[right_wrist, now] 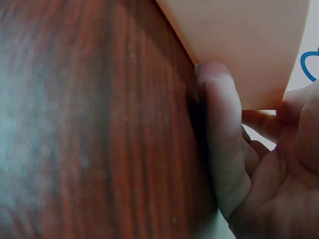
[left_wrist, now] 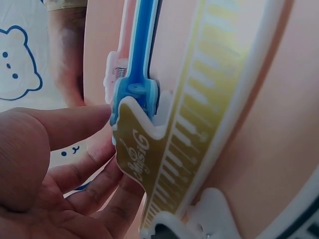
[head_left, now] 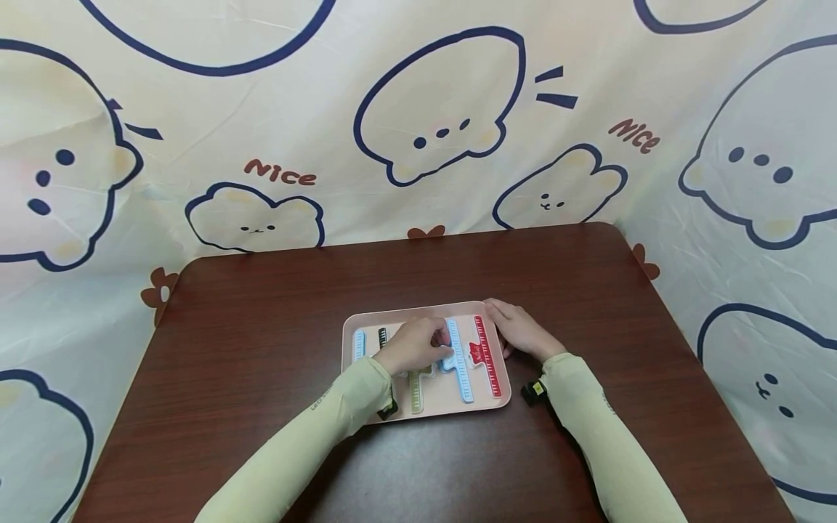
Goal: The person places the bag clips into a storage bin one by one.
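A pink tray [head_left: 467, 327] holds several long clips printed with piano keys. My left hand [head_left: 415, 345] reaches over it, pinching the side tab of a blue clip [head_left: 461, 370] between thumb and fingers. In the left wrist view, the thumb meets the blue clip's [left_wrist: 142, 50] edge, and a gold clip [left_wrist: 144, 154] marked "Music" partly covers the fingertips. On the tray's right side lies a red clip [head_left: 487, 356]. My right hand [head_left: 519, 330] grips the tray's far right corner; in the right wrist view its thumb [right_wrist: 222, 109] lies along the tray wall [right_wrist: 239, 45].
A light blue clip [head_left: 359, 345] and a black clip [head_left: 382, 336] lie in the tray's left part, partly hidden by the left hand and forearm. The brown wooden table [head_left: 261, 327] surrounds the tray. A printed curtain [head_left: 425, 203] stands behind the table and at its sides.
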Action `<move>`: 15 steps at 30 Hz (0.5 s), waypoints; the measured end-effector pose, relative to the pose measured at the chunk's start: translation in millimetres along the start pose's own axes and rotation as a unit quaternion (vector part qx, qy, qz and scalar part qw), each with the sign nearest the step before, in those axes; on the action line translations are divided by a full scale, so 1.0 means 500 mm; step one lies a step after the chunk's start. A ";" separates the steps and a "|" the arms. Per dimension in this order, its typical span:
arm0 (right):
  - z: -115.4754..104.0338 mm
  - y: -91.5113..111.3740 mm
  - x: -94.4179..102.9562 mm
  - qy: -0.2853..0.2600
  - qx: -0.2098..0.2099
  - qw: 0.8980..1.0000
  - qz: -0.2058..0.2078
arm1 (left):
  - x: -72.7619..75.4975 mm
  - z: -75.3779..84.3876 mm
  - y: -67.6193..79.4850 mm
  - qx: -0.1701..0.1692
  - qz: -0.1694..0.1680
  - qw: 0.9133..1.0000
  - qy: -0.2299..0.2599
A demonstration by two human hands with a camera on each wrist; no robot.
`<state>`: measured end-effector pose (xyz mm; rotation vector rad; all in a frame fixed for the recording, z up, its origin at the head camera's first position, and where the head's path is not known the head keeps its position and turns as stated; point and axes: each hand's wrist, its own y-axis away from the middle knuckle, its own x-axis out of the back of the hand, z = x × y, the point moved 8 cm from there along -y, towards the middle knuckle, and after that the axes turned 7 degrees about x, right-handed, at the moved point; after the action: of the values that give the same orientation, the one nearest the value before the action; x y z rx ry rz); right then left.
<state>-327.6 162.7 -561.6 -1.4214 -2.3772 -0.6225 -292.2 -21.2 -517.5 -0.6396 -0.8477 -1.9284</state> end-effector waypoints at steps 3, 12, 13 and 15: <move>-0.001 0.000 0.001 0.000 0.000 1.000 0.002 | 0.005 0.002 0.001 -0.009 0.002 1.000 0.001; -0.004 0.001 0.003 0.003 -0.002 1.000 0.008 | 0.046 0.013 0.027 -0.041 0.036 0.999 -0.005; -0.004 0.002 0.003 0.004 -0.002 1.000 0.009 | 0.050 0.010 0.031 -0.034 0.041 0.999 -0.004; -0.003 0.002 0.003 0.007 -0.002 1.000 0.012 | 0.058 0.005 0.040 -0.025 0.052 0.998 -0.007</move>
<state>-327.4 163.5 -559.1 -1.4418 -2.3461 -0.6300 -287.5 -41.7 -488.8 -0.7148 -0.7629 -1.8576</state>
